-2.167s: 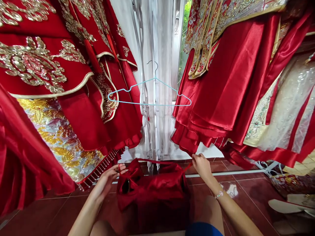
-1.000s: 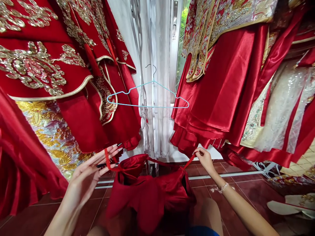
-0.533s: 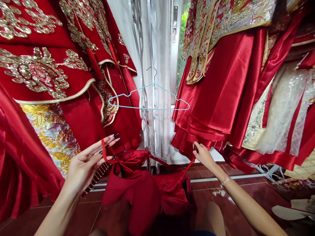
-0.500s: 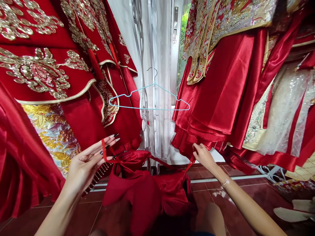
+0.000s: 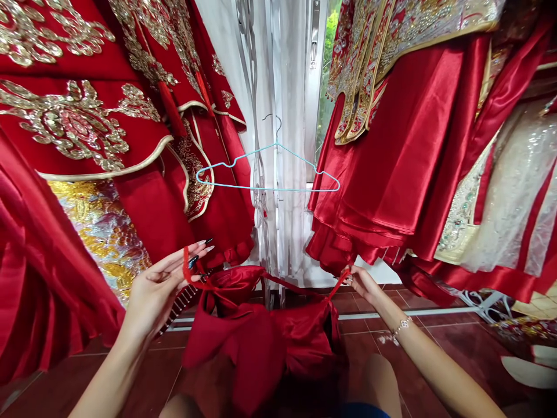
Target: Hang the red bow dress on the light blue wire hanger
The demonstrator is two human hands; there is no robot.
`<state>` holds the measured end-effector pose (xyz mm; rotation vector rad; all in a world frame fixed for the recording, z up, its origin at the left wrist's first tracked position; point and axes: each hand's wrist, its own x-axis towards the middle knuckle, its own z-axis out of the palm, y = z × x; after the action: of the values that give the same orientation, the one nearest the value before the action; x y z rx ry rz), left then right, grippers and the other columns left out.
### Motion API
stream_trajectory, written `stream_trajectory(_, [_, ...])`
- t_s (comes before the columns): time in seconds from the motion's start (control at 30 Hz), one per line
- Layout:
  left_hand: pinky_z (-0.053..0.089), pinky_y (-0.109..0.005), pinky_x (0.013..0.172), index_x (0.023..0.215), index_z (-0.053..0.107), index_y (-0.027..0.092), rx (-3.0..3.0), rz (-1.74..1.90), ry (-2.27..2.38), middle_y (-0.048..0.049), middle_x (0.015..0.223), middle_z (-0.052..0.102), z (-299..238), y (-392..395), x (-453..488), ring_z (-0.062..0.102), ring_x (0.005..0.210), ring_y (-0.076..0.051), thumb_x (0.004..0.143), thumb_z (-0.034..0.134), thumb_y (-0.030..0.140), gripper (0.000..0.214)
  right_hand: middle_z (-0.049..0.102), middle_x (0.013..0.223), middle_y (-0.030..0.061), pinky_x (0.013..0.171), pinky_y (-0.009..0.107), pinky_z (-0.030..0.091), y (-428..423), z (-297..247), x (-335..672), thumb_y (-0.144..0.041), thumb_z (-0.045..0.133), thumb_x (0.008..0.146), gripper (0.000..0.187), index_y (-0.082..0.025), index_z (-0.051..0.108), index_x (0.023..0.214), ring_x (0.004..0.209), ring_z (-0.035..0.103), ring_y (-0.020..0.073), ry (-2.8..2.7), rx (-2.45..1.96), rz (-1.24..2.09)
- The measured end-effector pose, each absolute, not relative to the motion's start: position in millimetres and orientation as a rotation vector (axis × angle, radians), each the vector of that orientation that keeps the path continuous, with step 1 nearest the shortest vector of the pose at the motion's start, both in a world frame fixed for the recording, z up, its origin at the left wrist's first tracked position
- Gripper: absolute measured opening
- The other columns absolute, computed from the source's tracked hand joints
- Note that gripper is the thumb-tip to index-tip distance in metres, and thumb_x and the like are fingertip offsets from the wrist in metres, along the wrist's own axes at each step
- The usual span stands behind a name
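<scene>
Between my hands a red garment with thin straps hangs low above my knees. My left hand has one red strap looped over its fingers, with the thumb drawn in against it. On the other side my right hand pinches the second strap and pulls it up taut. A light blue hanger hangs in front of the white curtain, above the garment and apart from both hands. Folds hide much of the garment's inside.
Red outfits with gold embroidery hang close on the left. Red satin skirts and beaded tops hang on the right. A white metal stand rises behind the hanger. A pale shoe-like item lies on the tiled floor.
My right hand has turned and its fingers have closed around the strap, lifting its end slightly. The left hand has shifted a little to the right. The view has moved slightly.
</scene>
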<state>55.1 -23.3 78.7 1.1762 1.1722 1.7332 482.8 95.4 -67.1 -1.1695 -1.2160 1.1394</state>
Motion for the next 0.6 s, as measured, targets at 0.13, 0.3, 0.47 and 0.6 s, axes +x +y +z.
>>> stream_trajectory(0.13, [0.062, -0.016, 0.071, 0.101, 0.081, 0.023, 1.157, 1.759, 1.188, -0.011, 0.127, 0.071, 77, -21, 53, 0.068, 0.117, -0.03, 0.057, 0.094, 0.04, 0.049, 0.054, 0.063, 0.0014, 0.065, 0.035, 0.049, 94, -70, 480, -0.038, 0.054, 0.054, 0.015, -0.023, 0.05, 0.057, 0.061, 0.05, 0.0164, -1.14, -1.117, 1.097])
stream_trajectory(0.3, [0.062, -0.017, 0.071, 0.101, 0.08, 0.021, 1.142, 1.762, 1.19, -0.0133, 0.128, 0.069, 80, -21, 55, 0.066, 0.119, -0.032, 0.057, 0.093, 0.042, 0.05, 0.061, 0.067, 0.0016, 0.071, 0.032, 0.044, 91, -61, 476, -0.031, 0.058, 0.062, 0.009, -0.022, 0.059, 0.059, 0.07, 0.054, 0.0181, -1.261, -1.109, 0.8])
stream_trajectory(0.47, [0.061, -0.014, 0.068, 0.104, 0.079, 0.024, 1.169, 1.712, 1.208, -0.0117, 0.133, 0.066, 80, -26, 52, 0.06, 0.128, -0.032, 0.064, 0.09, 0.038, 0.043, 0.057, 0.06, -0.0002, 0.062, 0.031, 0.041, 90, -50, 471, -0.031, 0.048, 0.07, 0.014, -0.023, 0.056, 0.061, 0.06, 0.052, 0.0171, -1.456, -1.154, 0.606])
stream_trajectory(0.6, [0.062, -0.014, 0.068, 0.102, 0.08, 0.025, 1.193, 1.717, 1.203, -0.0109, 0.131, 0.068, 78, -29, 49, 0.062, 0.126, -0.033, 0.064, 0.09, 0.037, 0.041, 0.057, 0.061, 0.0002, 0.06, 0.03, 0.042, 94, -44, 470, -0.031, 0.048, 0.069, 0.014, -0.023, 0.058, 0.065, 0.059, 0.051, 0.017, -1.53, -1.162, 0.579])
